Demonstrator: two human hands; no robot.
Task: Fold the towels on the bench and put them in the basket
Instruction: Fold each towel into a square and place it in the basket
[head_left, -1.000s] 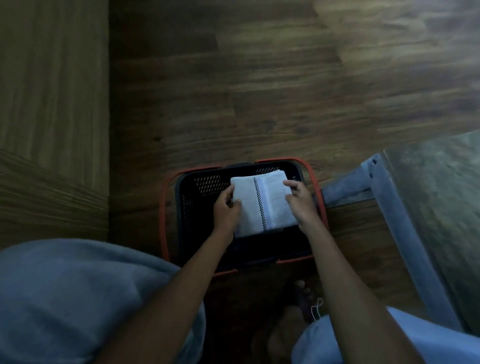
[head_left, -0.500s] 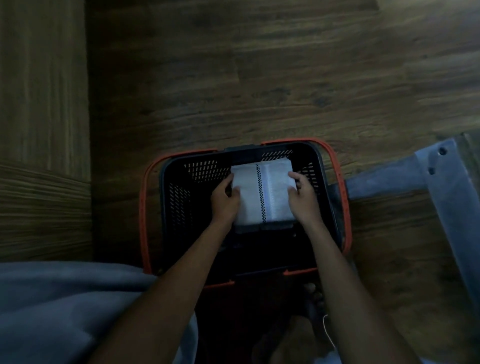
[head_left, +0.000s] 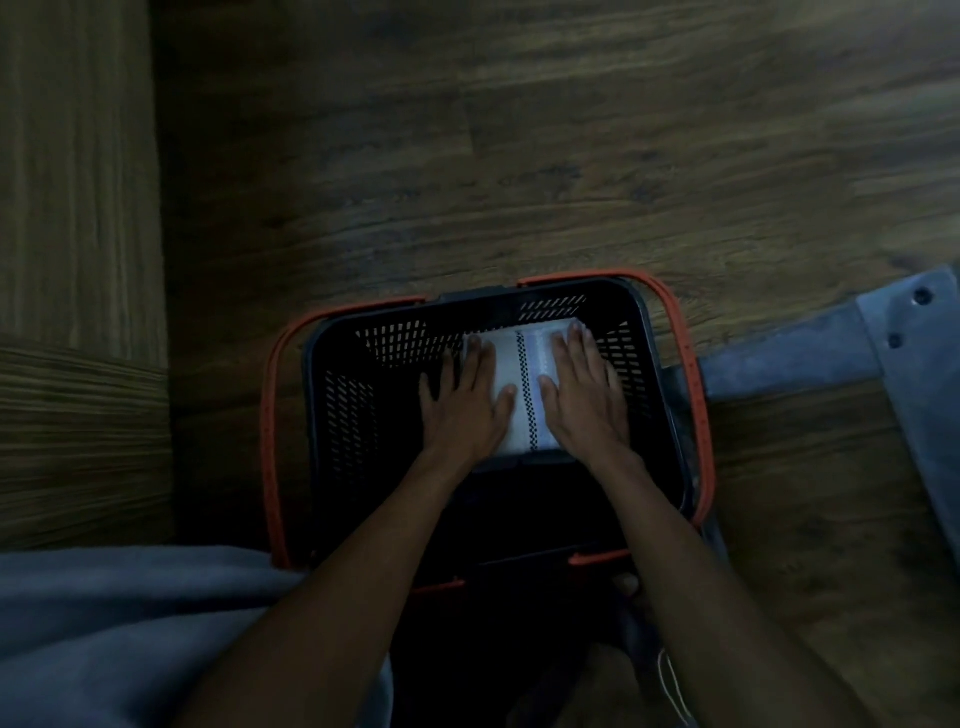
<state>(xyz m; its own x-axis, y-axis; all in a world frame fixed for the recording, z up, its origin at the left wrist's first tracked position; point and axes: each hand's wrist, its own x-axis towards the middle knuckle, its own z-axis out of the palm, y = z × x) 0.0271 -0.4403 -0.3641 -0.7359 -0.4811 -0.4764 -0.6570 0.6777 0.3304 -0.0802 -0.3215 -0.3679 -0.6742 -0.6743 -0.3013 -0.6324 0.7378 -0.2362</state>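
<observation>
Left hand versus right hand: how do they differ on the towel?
The left hand spreads its fingers, the little finger out past the towel's left edge over the basket; the right hand keeps its fingers together. The right hand's fingertips reach the towel's far edge; the left hand's stop just short. Both lie flat, palms down, either side of the checked stripe.

We see a white towel (head_left: 524, 395) with a black checkered stripe, in a black perforated basket (head_left: 363, 415) with orange handles (head_left: 272, 431), on a brown wood-grain floor (head_left: 519, 156).
</observation>
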